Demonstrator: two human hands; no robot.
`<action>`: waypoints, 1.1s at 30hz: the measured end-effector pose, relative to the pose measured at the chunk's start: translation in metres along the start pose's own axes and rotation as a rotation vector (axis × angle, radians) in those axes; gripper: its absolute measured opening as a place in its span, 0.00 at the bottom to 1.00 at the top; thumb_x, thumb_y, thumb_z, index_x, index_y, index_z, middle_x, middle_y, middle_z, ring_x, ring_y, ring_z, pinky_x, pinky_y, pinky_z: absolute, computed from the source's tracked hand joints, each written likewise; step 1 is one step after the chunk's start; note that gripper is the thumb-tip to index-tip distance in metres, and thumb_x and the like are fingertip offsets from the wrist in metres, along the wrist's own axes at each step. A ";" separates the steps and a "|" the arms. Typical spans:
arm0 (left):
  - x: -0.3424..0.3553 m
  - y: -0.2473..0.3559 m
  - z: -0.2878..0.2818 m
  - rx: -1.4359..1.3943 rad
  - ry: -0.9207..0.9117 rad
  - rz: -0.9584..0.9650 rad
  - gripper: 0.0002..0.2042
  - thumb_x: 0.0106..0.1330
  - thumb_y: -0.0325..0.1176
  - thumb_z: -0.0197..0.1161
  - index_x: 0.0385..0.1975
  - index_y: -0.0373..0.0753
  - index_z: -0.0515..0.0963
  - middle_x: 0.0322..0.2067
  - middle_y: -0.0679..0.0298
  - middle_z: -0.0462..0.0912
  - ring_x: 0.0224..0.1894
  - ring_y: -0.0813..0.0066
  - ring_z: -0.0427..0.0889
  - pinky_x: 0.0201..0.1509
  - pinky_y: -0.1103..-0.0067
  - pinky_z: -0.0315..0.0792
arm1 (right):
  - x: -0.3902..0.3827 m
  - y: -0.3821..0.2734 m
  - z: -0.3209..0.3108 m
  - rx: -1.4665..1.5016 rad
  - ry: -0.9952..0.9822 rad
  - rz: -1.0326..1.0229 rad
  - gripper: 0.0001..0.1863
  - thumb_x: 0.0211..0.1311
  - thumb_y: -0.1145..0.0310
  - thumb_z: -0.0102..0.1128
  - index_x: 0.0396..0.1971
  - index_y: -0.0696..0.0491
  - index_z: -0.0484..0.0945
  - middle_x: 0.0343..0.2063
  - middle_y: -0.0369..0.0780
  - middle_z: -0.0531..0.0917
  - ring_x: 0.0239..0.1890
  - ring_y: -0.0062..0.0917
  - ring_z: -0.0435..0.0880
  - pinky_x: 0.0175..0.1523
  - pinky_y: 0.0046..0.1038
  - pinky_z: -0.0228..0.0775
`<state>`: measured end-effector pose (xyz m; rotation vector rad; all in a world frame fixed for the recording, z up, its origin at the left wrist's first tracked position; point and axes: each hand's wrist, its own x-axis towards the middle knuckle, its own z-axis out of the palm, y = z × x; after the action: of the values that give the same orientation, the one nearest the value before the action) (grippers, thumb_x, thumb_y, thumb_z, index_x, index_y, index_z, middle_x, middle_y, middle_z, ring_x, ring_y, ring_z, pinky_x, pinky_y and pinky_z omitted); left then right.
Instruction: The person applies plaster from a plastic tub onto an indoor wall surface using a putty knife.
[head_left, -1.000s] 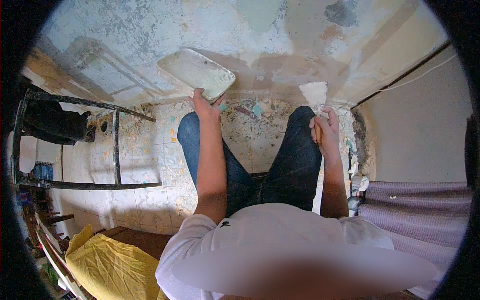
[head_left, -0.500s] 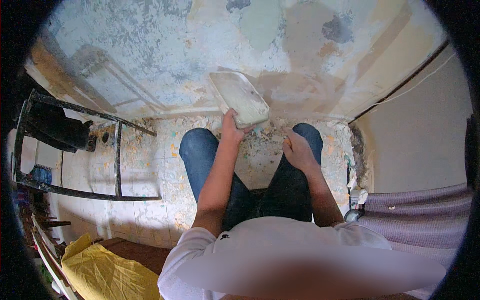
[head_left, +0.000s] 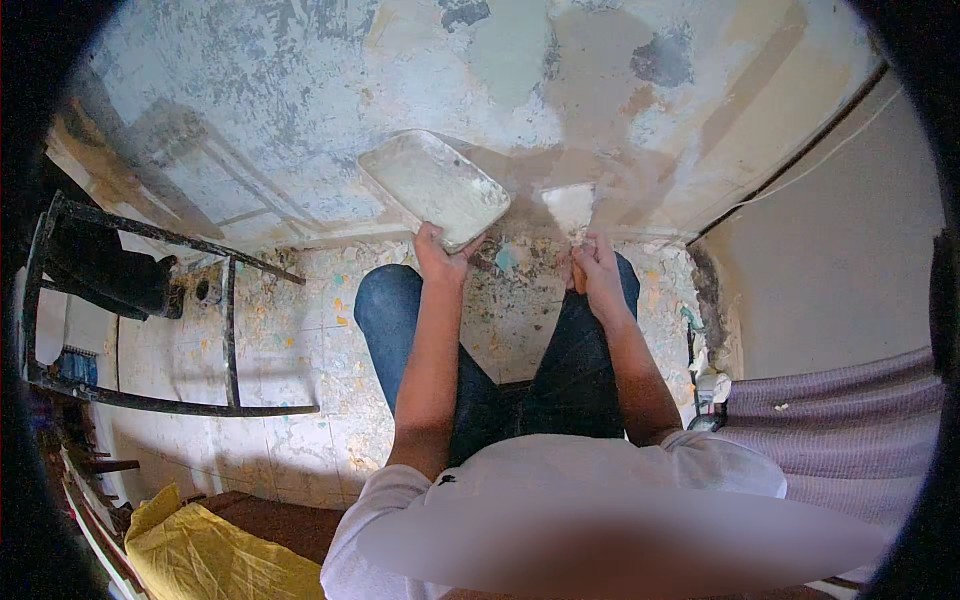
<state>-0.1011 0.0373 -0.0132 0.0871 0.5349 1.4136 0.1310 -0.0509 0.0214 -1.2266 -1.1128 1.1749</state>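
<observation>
The head view is showing you standing close to a patchy, peeling plaster wall (head_left: 300, 110), looking down past your blue-jeaned legs to a paint-spattered tiled floor (head_left: 290, 380). Your left hand (head_left: 440, 255) is gripping the near edge of a flat rectangular plaster-smeared board (head_left: 435, 187), its fingers closed around that edge from below, and the board is tilting up toward the wall, well off the floor. Your right hand (head_left: 597, 265) is clenching the handle of a broad-bladed putty knife (head_left: 568, 210), fingers wrapped fully shut, and the pale blade is pointing up at, and apparently pressing against, a brownish patch low on the wall, just beside the board's right corner.

A black metal frame (head_left: 150, 330) is standing to your left, a crumpled yellow sheet (head_left: 200, 550) is lying behind you at lower left, and a striped grey fabric (head_left: 840, 420) is hanging at your right.

You are holding the board by one edge only, so it is likely to tip and shed its filler onto your jeans or the floor if your wrist is sagging. The blade is working close to the board's corner; it could knock against it. Uneven pressure on the knife could also gouge the soft patch.
</observation>
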 end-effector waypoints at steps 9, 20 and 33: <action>-0.008 0.003 0.008 -0.021 0.027 0.015 0.29 0.51 0.37 0.50 0.57 0.40 0.61 0.55 0.53 0.67 0.56 0.45 0.69 0.51 0.44 0.66 | 0.075 -0.041 0.002 0.429 0.105 0.053 0.08 0.65 0.63 0.49 0.40 0.47 0.64 0.22 0.35 0.71 0.17 0.19 0.68 0.21 0.23 0.63; -0.008 -0.002 0.008 -0.047 -0.082 0.177 0.31 0.52 0.36 0.47 0.60 0.40 0.59 0.59 0.52 0.64 0.61 0.44 0.62 0.59 0.41 0.56 | 0.119 -0.041 0.040 0.203 -0.101 -0.221 0.06 0.67 0.65 0.47 0.32 0.50 0.67 0.20 0.35 0.73 0.17 0.19 0.68 0.23 0.22 0.62; -0.019 0.027 0.007 -0.069 -0.251 0.452 0.36 0.44 0.27 0.48 0.62 0.42 0.56 0.55 0.56 0.66 0.59 0.53 0.66 0.60 0.52 0.62 | 0.106 -0.006 0.060 -0.862 -0.110 -0.964 0.24 0.53 0.75 0.54 0.53 0.45 0.75 0.26 0.43 0.74 0.31 0.38 0.74 0.36 0.35 0.69</action>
<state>-0.1240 0.0256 0.0086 0.3430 0.2641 1.8280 0.0800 0.0600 0.0281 -0.9728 -2.0782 -0.0150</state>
